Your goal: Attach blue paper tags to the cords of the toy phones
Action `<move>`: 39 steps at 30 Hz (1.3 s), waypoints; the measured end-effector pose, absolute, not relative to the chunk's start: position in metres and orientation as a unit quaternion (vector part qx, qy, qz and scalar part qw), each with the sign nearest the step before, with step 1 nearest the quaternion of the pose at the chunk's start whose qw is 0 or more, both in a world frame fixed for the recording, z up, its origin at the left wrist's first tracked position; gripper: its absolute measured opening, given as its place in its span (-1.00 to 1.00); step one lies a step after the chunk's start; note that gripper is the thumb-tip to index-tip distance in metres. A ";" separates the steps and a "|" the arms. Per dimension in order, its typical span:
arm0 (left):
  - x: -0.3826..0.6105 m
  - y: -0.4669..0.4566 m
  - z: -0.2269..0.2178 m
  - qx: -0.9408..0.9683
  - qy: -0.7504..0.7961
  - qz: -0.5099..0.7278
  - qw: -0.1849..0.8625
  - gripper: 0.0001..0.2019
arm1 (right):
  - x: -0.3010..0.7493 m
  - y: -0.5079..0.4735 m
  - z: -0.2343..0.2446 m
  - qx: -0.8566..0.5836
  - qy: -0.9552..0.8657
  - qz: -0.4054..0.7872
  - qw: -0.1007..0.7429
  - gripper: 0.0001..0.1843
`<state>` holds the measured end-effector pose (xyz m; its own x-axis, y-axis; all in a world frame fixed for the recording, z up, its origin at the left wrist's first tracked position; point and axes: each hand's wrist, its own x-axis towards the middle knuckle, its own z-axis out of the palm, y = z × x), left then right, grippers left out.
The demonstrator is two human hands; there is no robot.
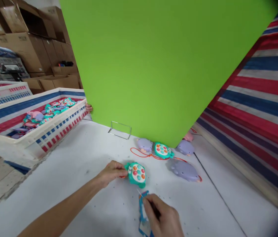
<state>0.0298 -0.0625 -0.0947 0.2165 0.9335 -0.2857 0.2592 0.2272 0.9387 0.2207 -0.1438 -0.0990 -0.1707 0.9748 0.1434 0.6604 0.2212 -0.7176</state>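
Left hand pinching the edge of a teal toy flat on the white table. Right hand closed around a thin tool, just over a blue frame near the toy. More toys farther back, below a big green board. Many toys piled in a striped bin on the left.
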 end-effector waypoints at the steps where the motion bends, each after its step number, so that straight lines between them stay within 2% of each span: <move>1: 0.030 -0.068 -0.092 0.530 0.533 0.309 0.583 -0.82 | 0.214 -0.137 -0.095 -0.564 -0.734 0.241 0.290 -0.64; 7: 0.027 -0.089 -0.088 0.483 0.476 0.354 0.644 -0.81 | 0.185 -0.122 -0.091 -0.619 -0.748 0.132 0.202 -0.73; 11: 0.026 -0.095 -0.091 0.467 0.468 0.382 0.645 -0.85 | 0.175 -0.123 -0.094 -0.629 -0.754 0.117 0.149 -0.76; 17: 0.032 -0.109 -0.099 0.437 0.487 0.410 0.635 -0.85 | 0.160 -0.121 -0.101 -0.632 -0.735 0.159 0.190 -0.76; 26: 0.047 -0.123 -0.125 0.214 0.449 0.535 0.682 -0.73 | 0.158 -0.124 -0.113 -0.600 -0.739 0.199 0.233 -0.72; 33: 0.046 -0.119 -0.123 0.218 0.476 0.515 0.679 -0.70 | 0.155 -0.122 -0.099 -0.599 -0.753 0.165 0.214 -0.77; 39: 0.048 -0.119 -0.121 0.232 0.480 0.534 0.656 -0.73 | 0.156 -0.127 -0.092 -0.583 -0.757 0.187 0.226 -0.75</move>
